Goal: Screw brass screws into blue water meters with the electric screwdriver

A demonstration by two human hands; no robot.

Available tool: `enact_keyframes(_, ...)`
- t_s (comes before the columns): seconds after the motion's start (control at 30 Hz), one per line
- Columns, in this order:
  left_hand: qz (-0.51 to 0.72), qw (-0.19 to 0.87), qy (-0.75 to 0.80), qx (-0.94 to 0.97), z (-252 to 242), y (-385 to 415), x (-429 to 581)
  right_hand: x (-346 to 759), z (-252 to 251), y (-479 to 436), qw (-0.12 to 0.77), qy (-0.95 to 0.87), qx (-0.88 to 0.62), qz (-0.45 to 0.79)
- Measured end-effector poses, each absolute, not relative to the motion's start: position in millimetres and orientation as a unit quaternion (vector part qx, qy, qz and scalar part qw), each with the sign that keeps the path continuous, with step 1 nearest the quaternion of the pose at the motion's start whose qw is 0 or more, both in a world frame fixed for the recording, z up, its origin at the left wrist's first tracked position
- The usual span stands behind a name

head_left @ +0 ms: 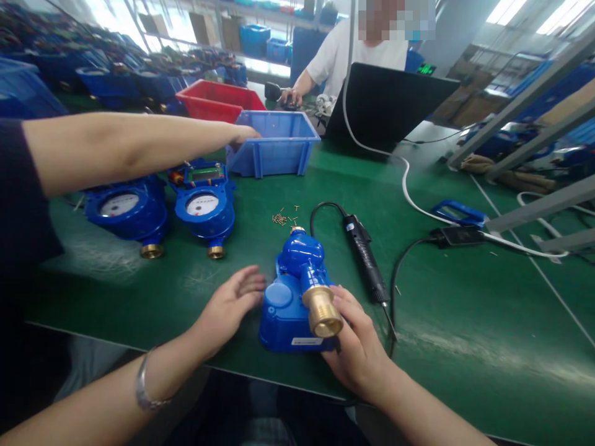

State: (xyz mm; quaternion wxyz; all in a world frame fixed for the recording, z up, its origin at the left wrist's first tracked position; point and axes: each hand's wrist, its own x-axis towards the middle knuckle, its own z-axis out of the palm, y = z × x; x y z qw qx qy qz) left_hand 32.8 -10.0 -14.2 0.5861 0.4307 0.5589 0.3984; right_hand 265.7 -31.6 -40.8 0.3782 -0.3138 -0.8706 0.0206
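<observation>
A blue water meter (pixel 292 310) lies face down on the green table in front of me, its threaded brass end (pixel 325 313) pointing toward me. My right hand (pixel 357 341) grips the meter's right side, fingers behind the brass end; part of the hand is hidden by the meter. Just off the left side, my left hand (pixel 232 300) is open with fingers stretched toward the meter, holding nothing. Small brass-coloured screws (pixel 279 218) are scattered beyond the meter. To its right lies a black electric screwdriver (pixel 365 257), its bit toward me.
Two more water meters (pixel 204 207) stand face up at left. From the left, another person's arm (pixel 130 145) reaches into a blue bin (pixel 283 155), beside a red bin (pixel 186 96). Opposite, a person sits behind a black laptop (pixel 390 105). Cables and an adapter (pixel 458 235) lie at right.
</observation>
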Motion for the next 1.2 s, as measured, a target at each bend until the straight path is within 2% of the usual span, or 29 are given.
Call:
enact_keyframes(0.07,0.331,0.748,0.506,0.274,-5.8,-13.2,40.7,262.1,-45.8,-35.0,0.38,-0.874,-0.303,0.01)
enact_keyframes(0.17,0.286,0.834,0.434,0.183,0.0,-11.6,48.0,259.5,-43.5,-40.8,0.377,-0.874,-0.306,-0.017)
enact_keyframes(0.37,0.285,0.82,0.434,0.239,-1.5,-5.2,50.3,279.7,7.2,-36.8,0.305,-0.894,-0.319,0.081)
enact_keyframes(0.43,0.281,0.823,0.428,0.247,-0.8,-4.8,52.0,281.0,24.3,-26.0,0.292,-0.899,-0.324,0.041)
enact_keyframes(0.53,0.281,0.823,0.426,0.249,-0.1,-5.6,54.8,268.3,39.5,-7.2,0.21,-0.939,-0.268,-0.045)
enact_keyframes(0.63,0.29,0.824,0.419,0.246,-0.3,-7.7,55.8,251.7,47.2,4.7,0.144,-0.965,-0.203,-0.078)
enact_keyframes(0.83,0.311,0.815,0.407,0.272,3.6,-12.7,53.9,243.4,59.7,10.1,0.141,-0.963,-0.211,-0.086)
enact_keyframes(1.07,0.305,0.811,0.422,0.268,2.9,-13.4,46.0,215.6,54.0,0.5,0.094,-0.959,-0.255,-0.076)
enact_keyframes(1.13,0.304,0.813,0.427,0.253,1.2,-11.9,42.2,210.8,59.9,2.1,0.083,-0.958,-0.27,-0.044)
enact_keyframes(1.2,0.31,0.816,0.427,0.236,0.4,-10.2,37.4,211.7,70.7,13.0,0.062,-0.962,-0.26,0.045)
